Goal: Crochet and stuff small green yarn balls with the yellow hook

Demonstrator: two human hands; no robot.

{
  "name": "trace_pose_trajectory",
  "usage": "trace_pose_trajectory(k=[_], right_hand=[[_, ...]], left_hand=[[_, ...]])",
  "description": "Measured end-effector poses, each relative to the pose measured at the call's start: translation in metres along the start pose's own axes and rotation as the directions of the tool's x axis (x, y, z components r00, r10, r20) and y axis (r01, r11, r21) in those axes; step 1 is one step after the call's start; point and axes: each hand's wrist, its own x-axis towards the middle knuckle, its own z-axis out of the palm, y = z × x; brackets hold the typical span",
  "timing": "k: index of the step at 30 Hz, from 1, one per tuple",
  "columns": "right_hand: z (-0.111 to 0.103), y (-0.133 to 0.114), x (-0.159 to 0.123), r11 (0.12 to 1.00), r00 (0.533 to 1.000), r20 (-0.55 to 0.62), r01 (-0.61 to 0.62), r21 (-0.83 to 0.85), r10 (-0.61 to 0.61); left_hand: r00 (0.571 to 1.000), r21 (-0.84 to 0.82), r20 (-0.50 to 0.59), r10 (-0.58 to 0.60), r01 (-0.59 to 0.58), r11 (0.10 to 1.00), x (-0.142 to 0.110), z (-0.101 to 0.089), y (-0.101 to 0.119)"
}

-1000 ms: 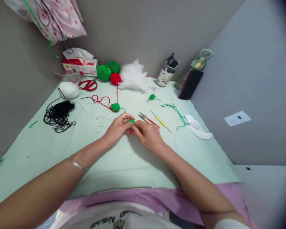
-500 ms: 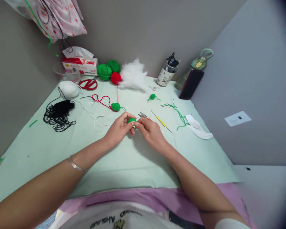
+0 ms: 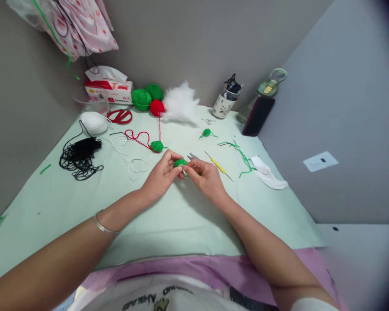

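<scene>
My left hand (image 3: 160, 173) is closed around a small rounded green yarn piece (image 3: 180, 163), which shows between its thumb and fingers. At the near side of that piece my right hand (image 3: 208, 179) is pinched, thumb against forefinger; a bit of green shows beneath its fingers. Just behind the right hand lie small scissors (image 3: 192, 156), their handles mostly covered by it. A yellow-handled crochet hook (image 3: 218, 165) rests to the right. Beyond the left hand sits a little green yarn piece (image 3: 156, 146) with a tail of yarn.
Black yarn (image 3: 81, 155), a white yarn ball (image 3: 94, 122) and red scissors (image 3: 119, 116) lie left. Green balls (image 3: 141, 99), a red ball (image 3: 157, 108) and white stuffing (image 3: 181, 104) stand at the back. Green scraps (image 3: 243, 157), a phone (image 3: 258, 116) and a pen cup (image 3: 225, 103) are right.
My right fingers have shifted slightly at the green yarn piece, and a little more of it shows. Both hands stay together in nearly the same place.
</scene>
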Motion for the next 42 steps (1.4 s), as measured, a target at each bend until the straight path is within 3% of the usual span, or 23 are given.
trace_pose_trajectory(k=[5, 11, 16, 23, 29, 33, 37, 42], right_hand=[[-0.004, 0.002, 0.003, 1.000, 0.998, -0.056, 0.010, -0.020, -0.011], [0.004, -0.005, -0.008, 0.964, 0.987, 0.073, 0.153, -0.218, -0.141], [0.010, -0.009, -0.017, 0.949, 0.984, 0.124, 0.160, -0.273, -0.131], [0.005, -0.004, -0.005, 0.989, 0.997, 0.071, 0.053, -0.138, -0.044], [-0.009, 0.001, 0.005, 0.972, 0.989, 0.119, -0.113, 0.205, 0.089], [-0.014, 0.003, 0.009, 0.860, 0.963, 0.218, -0.242, 0.450, 0.157], [-0.019, 0.007, 0.013, 0.728, 0.915, 0.370, -0.362, 0.582, 0.158], [-0.024, 0.011, 0.016, 0.655, 0.870, 0.476, -0.434, 0.619, 0.126]], left_hand=[[0.999, -0.005, 0.032, 0.001, -0.001, 1.000, -0.002, -0.001, 0.003], [0.999, 0.016, -0.041, -0.027, 0.028, 0.999, 0.000, 0.000, -0.004], [0.993, 0.026, -0.088, -0.073, 0.075, 0.997, 0.005, 0.003, -0.007], [0.974, -0.077, 0.036, -0.223, 0.226, 0.971, 0.002, -0.003, -0.002], [0.952, -0.120, 0.197, -0.234, 0.260, 0.958, 0.005, -0.013, 0.006], [0.964, -0.045, 0.217, -0.153, 0.166, 0.985, 0.005, -0.018, 0.008], [0.986, 0.072, 0.158, 0.057, -0.069, 0.995, -0.001, -0.017, 0.007], [0.933, 0.220, 0.202, 0.296, -0.338, 0.915, -0.004, -0.015, 0.005]])
